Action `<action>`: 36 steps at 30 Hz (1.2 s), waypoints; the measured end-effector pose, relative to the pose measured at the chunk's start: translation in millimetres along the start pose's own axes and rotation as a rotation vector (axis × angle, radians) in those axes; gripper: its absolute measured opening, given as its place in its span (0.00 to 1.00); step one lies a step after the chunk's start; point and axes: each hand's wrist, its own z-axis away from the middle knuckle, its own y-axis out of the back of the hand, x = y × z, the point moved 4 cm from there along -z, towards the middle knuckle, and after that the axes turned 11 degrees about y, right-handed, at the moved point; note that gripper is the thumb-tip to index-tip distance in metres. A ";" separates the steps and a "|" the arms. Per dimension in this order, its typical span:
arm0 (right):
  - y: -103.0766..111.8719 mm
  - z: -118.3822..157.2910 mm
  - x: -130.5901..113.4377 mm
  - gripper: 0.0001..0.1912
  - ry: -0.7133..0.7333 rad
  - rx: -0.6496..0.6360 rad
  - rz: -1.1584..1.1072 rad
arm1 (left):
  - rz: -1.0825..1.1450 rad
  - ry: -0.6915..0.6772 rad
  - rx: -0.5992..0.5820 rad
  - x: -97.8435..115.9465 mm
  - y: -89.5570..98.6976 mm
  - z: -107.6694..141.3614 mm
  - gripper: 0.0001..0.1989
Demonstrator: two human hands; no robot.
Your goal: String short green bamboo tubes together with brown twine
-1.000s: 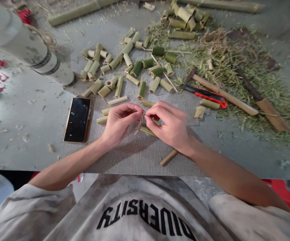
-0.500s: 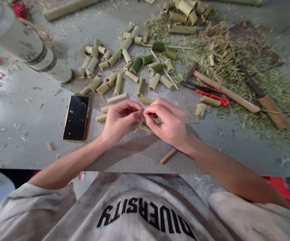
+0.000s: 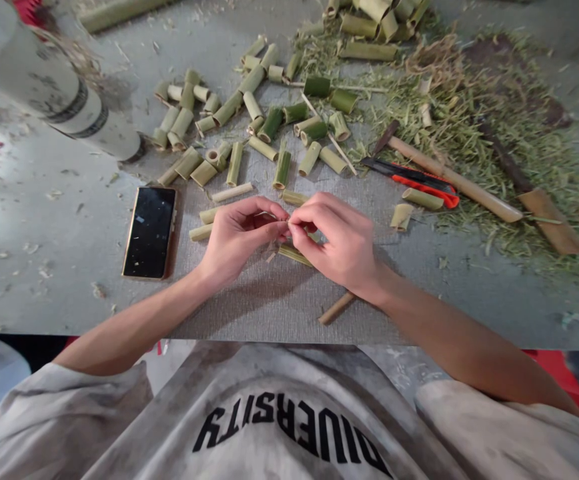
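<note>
My left hand and my right hand meet over the middle of the table, fingertips nearly touching. Both are pinched closed on a thin strand of twine, most of it hidden by the fingers. Under the hands lie short cut bamboo pieces; a split green one shows between the palms. Left of my left hand, two pale bamboo pieces partly stick out. A thin brown stick lies below my right wrist.
A phone lies at left, near a tall white cylinder. Many bamboo pieces spread across the back. At right are a hammer, a red-and-black utility knife, a wooden-handled blade and green shavings with tangled fibre.
The fingertips have shifted slightly and the strand that hung below them now shows less. Both hands stay pinched at the same place. The view has moved a little.
</note>
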 end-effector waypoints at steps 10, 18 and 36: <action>-1.2 -1.8 4.9 0.08 -0.040 -0.049 -0.115 | -0.158 -0.081 0.025 12.4 -1.7 5.0 0.16; -0.6 0.3 17.7 0.05 -0.296 -0.047 -0.349 | -0.335 -0.198 0.082 14.2 -5.1 13.6 0.13; -1.4 0.0 17.7 0.05 -0.400 -0.003 -0.453 | -0.441 -0.316 0.140 20.5 -5.7 18.1 0.06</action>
